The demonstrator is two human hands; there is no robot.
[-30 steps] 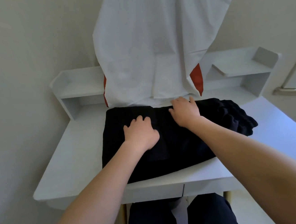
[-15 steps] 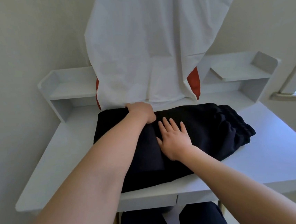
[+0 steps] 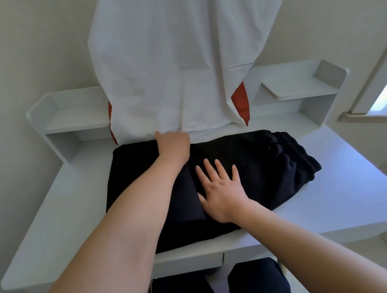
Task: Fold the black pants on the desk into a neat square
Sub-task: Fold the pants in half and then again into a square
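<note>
Fingers (image 3: 210, 172) of the right hand (image 3: 220, 192) lie straight and spread, palm flat on the black fabric pants (image 3: 264, 160), with nothing in their grasp. Of the left hand (image 3: 173, 146) I can read only the back and knuckles. Its fingers bend down over the far edge of the pants, hidden from my feed, so I cannot tell whether they pinch the cloth or merely press it. The left forearm (image 3: 128, 211) also covers a strip of the garment's left half. The pants lie across the middle of the white table (image 3: 348, 193), partly folded into a wide dark slab. A doubled-over panel shows a straight edge just left of the right hand. The gathered elastic waistband (image 3: 300, 157) bunches at the right end, and the near edge reaches almost to the table's front lip. Creases inside the black are hard to make out. Behind, a large white cloth (image 3: 178, 53) hangs down to the table, covering all but two slivers of an orange-red object (image 3: 240, 104). A window frame (image 3: 381, 95) is cut off at the right.
</note>
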